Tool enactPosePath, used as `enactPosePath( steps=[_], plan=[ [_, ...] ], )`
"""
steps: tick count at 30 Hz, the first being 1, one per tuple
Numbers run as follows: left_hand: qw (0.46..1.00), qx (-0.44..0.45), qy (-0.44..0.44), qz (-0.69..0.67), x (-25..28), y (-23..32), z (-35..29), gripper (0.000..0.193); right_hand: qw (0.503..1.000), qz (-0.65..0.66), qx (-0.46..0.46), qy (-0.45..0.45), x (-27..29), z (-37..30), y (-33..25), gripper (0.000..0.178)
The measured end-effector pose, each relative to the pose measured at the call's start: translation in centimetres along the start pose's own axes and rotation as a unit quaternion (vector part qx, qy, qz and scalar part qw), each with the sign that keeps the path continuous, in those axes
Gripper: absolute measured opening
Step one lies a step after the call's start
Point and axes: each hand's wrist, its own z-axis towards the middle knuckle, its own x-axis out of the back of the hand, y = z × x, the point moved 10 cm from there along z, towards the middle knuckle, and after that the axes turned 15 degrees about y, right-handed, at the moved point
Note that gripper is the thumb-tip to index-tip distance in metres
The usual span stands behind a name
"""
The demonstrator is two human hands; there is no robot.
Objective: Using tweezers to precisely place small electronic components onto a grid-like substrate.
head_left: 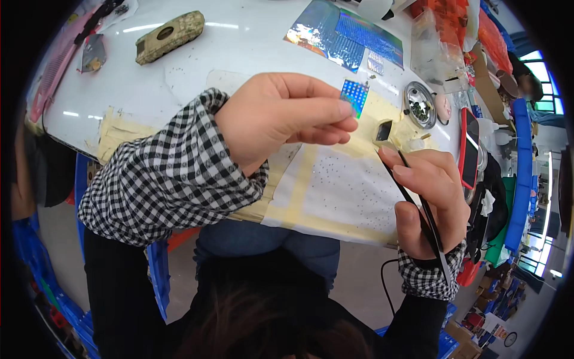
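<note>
My left hand [281,113] pinches a small shiny blue-green sheet with a grid of light squares [357,94] between thumb and fingers, raised above the table. Lower and to the right, my right hand [439,182] grips black tweezers [426,218]. Their tips are near a small dark square piece [384,130] on the taped surface, though contact cannot be made out. Beneath both hands lies a white paper [344,185] dotted with many tiny dark specks and edged with yellowish tape. A round metal dish [420,105] holding small dark bits stands beyond my right hand.
Larger shiny blue holographic sheets [326,33] lie at the table's far side. A camouflage-patterned model hull [170,37] sits far left, with a pink comb-like object [60,75] beyond it. A red-edged phone [469,146] and clear plastic bags [439,54] crowd the right.
</note>
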Motion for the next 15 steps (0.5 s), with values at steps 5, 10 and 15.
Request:
enactPosePath(
  steps=[5,10,15],
  plan=[
    [0.999,0.028,-0.016,-0.02,-0.4,-0.6,-0.1,0.017,0.999,0.018,-0.009,0.035,-0.7,0.4,1.3,0.035],
    [0.999,0.032,-0.022,-0.021,-0.6,-0.6,-0.3,0.017,0.999,0.018,-0.004,0.036,-1.2,0.4,1.4,0.036],
    [0.999,0.023,-0.026,-0.01,-0.6,-0.6,-0.4,0.017,0.998,0.0,0.02,0.056,-1.4,0.4,1.2,0.036]
  ],
)
